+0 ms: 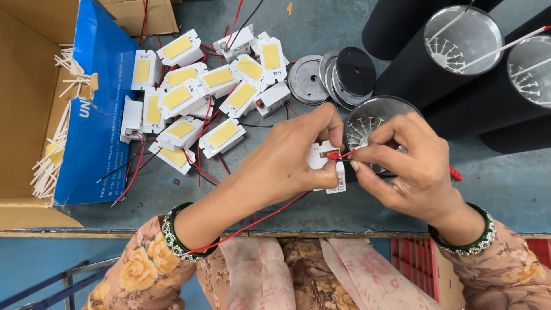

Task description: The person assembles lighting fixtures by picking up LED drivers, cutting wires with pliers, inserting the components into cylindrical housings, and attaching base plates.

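My left hand grips a small white plastic driver box above the grey table. My right hand pinches a red wire at the box's terminal, thumb and forefinger closed on it. The red wire trails down under my left wrist toward the table edge. Right behind my hands stands a black cylindrical lamp housing with a finned metal inside, partly hidden by my fingers.
A pile of several white driver boxes with yellow labels and red and black wires lies at the left. Round metal discs are stacked behind. More black lamp housings lie at the right. An open cardboard box holds white sleeves.
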